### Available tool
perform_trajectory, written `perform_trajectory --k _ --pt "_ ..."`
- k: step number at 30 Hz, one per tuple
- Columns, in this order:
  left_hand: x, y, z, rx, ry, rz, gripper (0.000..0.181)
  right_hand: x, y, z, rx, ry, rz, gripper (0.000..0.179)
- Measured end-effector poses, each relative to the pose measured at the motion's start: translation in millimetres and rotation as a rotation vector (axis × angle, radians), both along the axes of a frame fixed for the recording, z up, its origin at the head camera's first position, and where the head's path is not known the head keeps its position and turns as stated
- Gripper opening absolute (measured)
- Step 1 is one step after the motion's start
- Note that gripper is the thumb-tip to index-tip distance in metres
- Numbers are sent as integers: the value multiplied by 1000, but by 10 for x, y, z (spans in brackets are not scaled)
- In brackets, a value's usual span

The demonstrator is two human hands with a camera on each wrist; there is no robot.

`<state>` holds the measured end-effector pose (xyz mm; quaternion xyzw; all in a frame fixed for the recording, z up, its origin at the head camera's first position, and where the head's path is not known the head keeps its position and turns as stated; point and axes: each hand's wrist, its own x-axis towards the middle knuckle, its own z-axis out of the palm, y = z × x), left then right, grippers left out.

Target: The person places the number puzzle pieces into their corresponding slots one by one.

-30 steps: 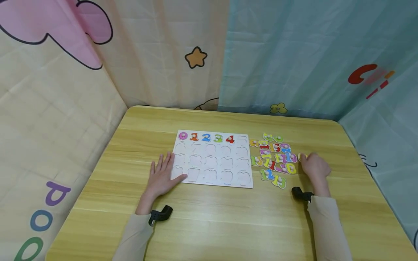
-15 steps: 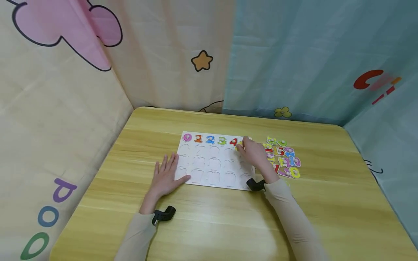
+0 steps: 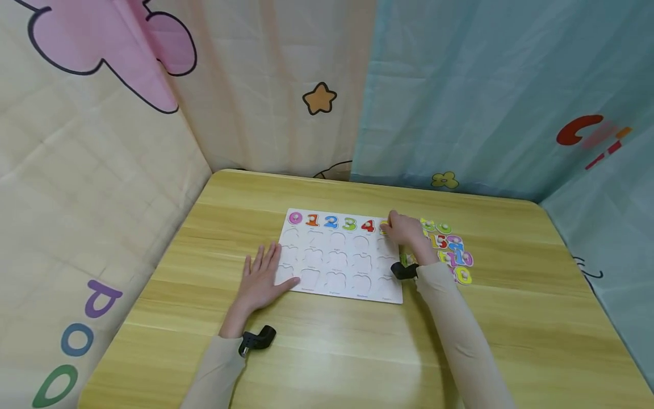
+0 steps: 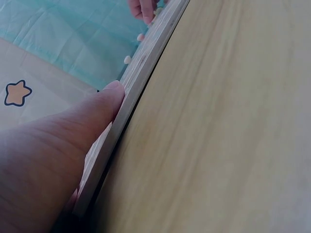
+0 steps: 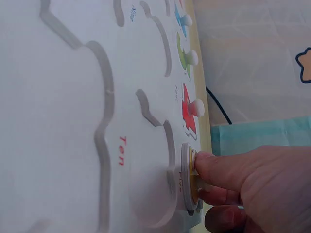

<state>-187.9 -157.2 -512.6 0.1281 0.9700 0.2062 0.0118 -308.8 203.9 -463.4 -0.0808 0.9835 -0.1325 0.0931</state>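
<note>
Carried leftward since a second ago, a yellow, flat, number-shaped piece [image 5: 194,183] is pinched by the right hand [image 3: 405,230] at the far right corner of a white rectangular board [image 3: 325,241]. At its near left corner, the left hand [image 3: 259,282] is rested, fingers spread.

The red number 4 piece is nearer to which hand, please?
Right: the right hand pinches the yellow piece beside the red number 4 piece; the left hand is well left of it, touching the white board.
</note>
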Motion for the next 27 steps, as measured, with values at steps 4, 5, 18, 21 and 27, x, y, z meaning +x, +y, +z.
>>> perform_trajectory --k 4,5,18,21,27 --pt "-4 -3 9 10 -5 0 98 -16 8 -20 -30 -15 -13 27" --pt "-6 -4 10 11 -7 0 98 -17 6 -19 -39 -15 -20 27" --pt "-21 -14 5 6 -15 0 98 -17 -23 -23 0 -20 -95 30" --pt "-21 -12 3 8 -13 -3 99 -18 -20 -37 10 -19 -103 30" --pt "-21 -12 -1 4 -14 -4 99 0 -11 -50 25 -8 -104 31"
